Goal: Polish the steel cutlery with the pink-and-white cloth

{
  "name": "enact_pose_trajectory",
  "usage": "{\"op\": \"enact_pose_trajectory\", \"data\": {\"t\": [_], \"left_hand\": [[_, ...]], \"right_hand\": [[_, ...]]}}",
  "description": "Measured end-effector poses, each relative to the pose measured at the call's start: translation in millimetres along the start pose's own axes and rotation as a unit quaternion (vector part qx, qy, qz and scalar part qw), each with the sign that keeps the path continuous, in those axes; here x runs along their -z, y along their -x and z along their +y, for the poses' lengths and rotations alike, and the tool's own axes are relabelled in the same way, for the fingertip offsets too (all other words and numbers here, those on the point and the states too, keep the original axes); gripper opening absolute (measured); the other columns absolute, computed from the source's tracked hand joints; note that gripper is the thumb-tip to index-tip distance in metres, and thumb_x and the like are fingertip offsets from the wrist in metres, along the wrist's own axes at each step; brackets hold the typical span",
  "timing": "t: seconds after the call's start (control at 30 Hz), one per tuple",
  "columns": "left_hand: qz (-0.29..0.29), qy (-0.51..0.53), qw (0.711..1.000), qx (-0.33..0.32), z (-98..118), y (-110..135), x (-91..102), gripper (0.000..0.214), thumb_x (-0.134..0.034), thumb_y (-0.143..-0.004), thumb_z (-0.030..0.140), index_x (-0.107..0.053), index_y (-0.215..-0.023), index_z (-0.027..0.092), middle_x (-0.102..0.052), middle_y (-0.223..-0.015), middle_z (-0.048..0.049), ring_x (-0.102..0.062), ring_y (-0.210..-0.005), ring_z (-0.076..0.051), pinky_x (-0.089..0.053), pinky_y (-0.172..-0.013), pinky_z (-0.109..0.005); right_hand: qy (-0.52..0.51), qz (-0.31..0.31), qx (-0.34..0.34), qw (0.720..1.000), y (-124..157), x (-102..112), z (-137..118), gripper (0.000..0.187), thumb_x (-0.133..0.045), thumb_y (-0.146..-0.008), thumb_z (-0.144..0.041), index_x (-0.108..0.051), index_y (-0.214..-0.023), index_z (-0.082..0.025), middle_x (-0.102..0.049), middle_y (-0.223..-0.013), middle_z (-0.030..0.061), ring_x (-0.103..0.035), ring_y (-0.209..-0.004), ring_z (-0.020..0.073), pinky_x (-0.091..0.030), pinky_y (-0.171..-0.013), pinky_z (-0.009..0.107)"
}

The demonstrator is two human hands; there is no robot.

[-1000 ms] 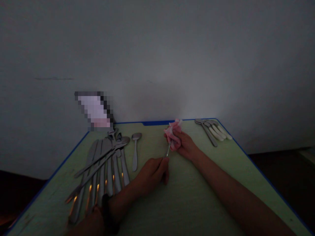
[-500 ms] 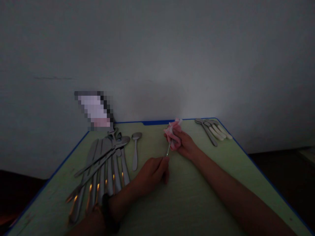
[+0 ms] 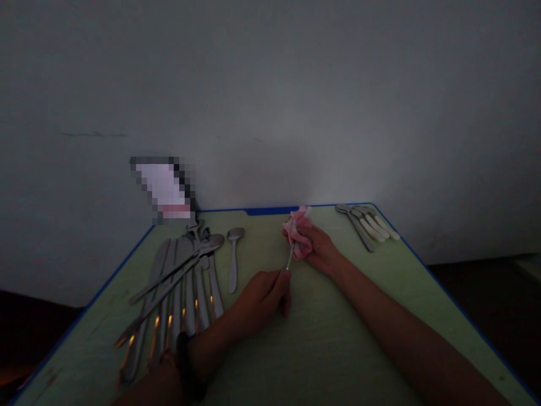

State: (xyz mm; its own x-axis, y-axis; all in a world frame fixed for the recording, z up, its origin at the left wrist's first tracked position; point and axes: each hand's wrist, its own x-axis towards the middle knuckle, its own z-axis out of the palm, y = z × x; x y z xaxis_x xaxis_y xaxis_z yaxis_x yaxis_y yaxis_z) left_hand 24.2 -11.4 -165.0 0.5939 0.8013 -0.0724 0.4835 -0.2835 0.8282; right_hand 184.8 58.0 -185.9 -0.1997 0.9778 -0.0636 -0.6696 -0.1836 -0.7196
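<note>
My left hand [image 3: 267, 293] is closed round the lower end of a thin metal utensil [image 3: 289, 257]. The utensil slants up and away, and its far end is hidden in a crumpled pink-and-white cloth [image 3: 301, 234], so its kind does not show. My right hand [image 3: 319, 248] is closed on that cloth, wrapping it about the utensil's end. Left of my left hand a short spoon [image 3: 233, 259] lies by itself on the table. Beyond it, several table knives [image 3: 189, 304] lie side by side, with long-handled spoons [image 3: 169, 276] crossing over them.
The pale green table [image 3: 338, 349] has a blue edge and meets a grey wall [image 3: 270, 101]. At the back right lie a metal spoon [image 3: 359, 228] and several white-handled utensils [image 3: 374, 228]. A blurred-out device with a bright screen [image 3: 163, 189] leans at the back left.
Both hands keep nearly the same pose, with the utensil's end still inside the cloth. The whole view has shifted very slightly; the cutlery on the table has not moved.
</note>
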Motion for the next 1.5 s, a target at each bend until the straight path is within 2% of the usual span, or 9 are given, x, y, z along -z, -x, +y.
{"op": "enact_pose_trajectory", "data": {"t": [0.27, 0.53, 0.73, 0.93, 1.07, 1.13, 1.3, 1.43, 1.5], "left_hand": [[0.008, 0.17, 0.985, 0.031, -10.2, -3.9, 0.3, 0.06, -0.025, -0.092, 0.043, -0.054, -0.047, 0.015, -0.048, -0.043, 0.0008, -0.043, -0.045, -0.01, -0.035, -0.051, -0.022], [0.051, 0.283, 0.956, 0.058, -10.5, -8.5, 5.1, 0.041, -0.035, -0.087, 0.041, -0.044, -0.055, 0.017, -0.046, -0.042, 0.0039, -0.034, -0.039, -0.008, -0.024, -0.042, -0.021], [0.09, 0.312, 0.945, 0.044, 6.7, -3.7, 12.9, 0.044, -0.039, -0.084, 0.051, -0.056, -0.07, 0.013, -0.025, -0.043, 0.0097, -0.021, -0.038, -0.005, -0.017, -0.04, -0.02], [-0.011, 0.174, 0.985, 0.01, 38.1, 12.3, 65.1, 0.045, -0.041, -0.085, 0.05, -0.062, -0.072, 0.012, -0.026, -0.047, 0.0078, -0.025, -0.043, -0.007, -0.019, -0.041, -0.02], [0.014, -0.004, 1.0, -0.027, 64.2, 14.2, 108.2, 0.036, -0.045, -0.085, 0.043, -0.068, -0.074, 0.017, -0.044, -0.056, 0.0035, -0.04, -0.053, -0.009, -0.03, -0.05, -0.019], [0.011, -0.035, 0.999, -0.038, 73.4, 14.3, 123.4, 0.035, -0.046, -0.084, 0.042, -0.067, -0.071, 0.017, -0.052, -0.063, 0.0017, -0.047, -0.06, -0.011, -0.035, -0.056, -0.02], [0.017, -0.048, 0.999, 0.01, 75.7, 22.0, 137.6, 0.039, -0.039, -0.087, 0.045, -0.064, -0.073, 0.018, -0.048, -0.059, 0.0025, -0.043, -0.057, -0.012, -0.033, -0.052, -0.019], [0.029, -0.026, 0.999, 0.008, 71.2, 19.5, 133.3, 0.039, -0.036, -0.089, 0.043, -0.057, -0.069, 0.017, -0.042, -0.057, 0.0038, -0.038, -0.055, -0.01, -0.031, -0.053, -0.02], [0.024, -0.001, 1.0, 0.017, 71.0, 12.9, 128.0, 0.041, -0.032, -0.09, 0.043, -0.054, -0.067, 0.017, -0.037, -0.055, 0.005, -0.035, -0.051, -0.009, -0.028, -0.049, -0.019]], "right_hand": [[0.016, 0.009, 0.01, 1.0, 1.7, 3.8, -3.5, 0.026, -0.056, -0.059, -0.008, -0.063, -0.083, -0.016, -0.069, -0.081, 0.0029, -0.061, -0.068, 0.0113, -0.047, -0.058, 0.02], [0.005, 0.008, 0.033, 0.999, 0.6, 5.5, -5.4, 0.03, -0.05, -0.055, -0.005, -0.064, -0.078, -0.017, -0.069, -0.085, 0.0036, -0.063, -0.085, 0.0164, -0.049, -0.071, 0.024], [0.133, -0.052, 0.058, 0.988, 19.0, -14.5, -55.1, 0.023, -0.055, -0.063, -0.008, -0.066, -0.082, -0.016, -0.069, -0.088, 0.0048, -0.063, -0.084, 0.0175, -0.049, -0.07, 0.027], [0.363, -0.133, 0.034, 0.922, 56.9, -41.5, -122.5, 0.04, -0.067, -0.064, -0.01, -0.064, -0.103, -0.017, -0.068, -0.101, 0.0064, -0.062, -0.091, 0.0196, -0.048, -0.082, 0.034], [0.483, -0.155, 0.066, 0.859, 57.2, -57.8, -136.8, 0.031, -0.07, -0.064, -0.014, -0.069, -0.095, -0.02, -0.068, -0.101, 0.0052, -0.063, -0.09, 0.021, -0.048, -0.083, 0.035], [0.496, -0.162, 0.09, 0.849, 51.3, -64.5, -136.7, 0.029, -0.07, -0.063, -0.014, -0.07, -0.091, -0.021, -0.07, -0.097, 0.0043, -0.064, -0.084, 0.0206, -0.049, -0.078, 0.034], [0.384, -0.123, 0.128, 0.906, 36.8, -83.5, -125.2, 0.026, -0.066, -0.07, -0.019, -0.068, -0.096, -0.021, -0.07, -0.094, 0.0042, -0.065, -0.086, 0.0194, -0.05, -0.077, 0.033], [0.251, -0.072, 0.197, 0.945, 19.7, -101.9, -102.5, 0.021, -0.065, -0.073, -0.029, -0.065, -0.092, -0.02, -0.069, -0.09, 0.0047, -0.064, -0.085, 0.0191, -0.05, -0.074, 0.032], [0.178, -0.01, 0.23, 0.957, 9.6, -110.0, -88.1, 0.023, -0.058, -0.079, -0.037, -0.064, -0.093, -0.02, -0.068, -0.09, 0.0054, -0.064, -0.081, 0.0186, -0.051, -0.067, 0.031]]}}
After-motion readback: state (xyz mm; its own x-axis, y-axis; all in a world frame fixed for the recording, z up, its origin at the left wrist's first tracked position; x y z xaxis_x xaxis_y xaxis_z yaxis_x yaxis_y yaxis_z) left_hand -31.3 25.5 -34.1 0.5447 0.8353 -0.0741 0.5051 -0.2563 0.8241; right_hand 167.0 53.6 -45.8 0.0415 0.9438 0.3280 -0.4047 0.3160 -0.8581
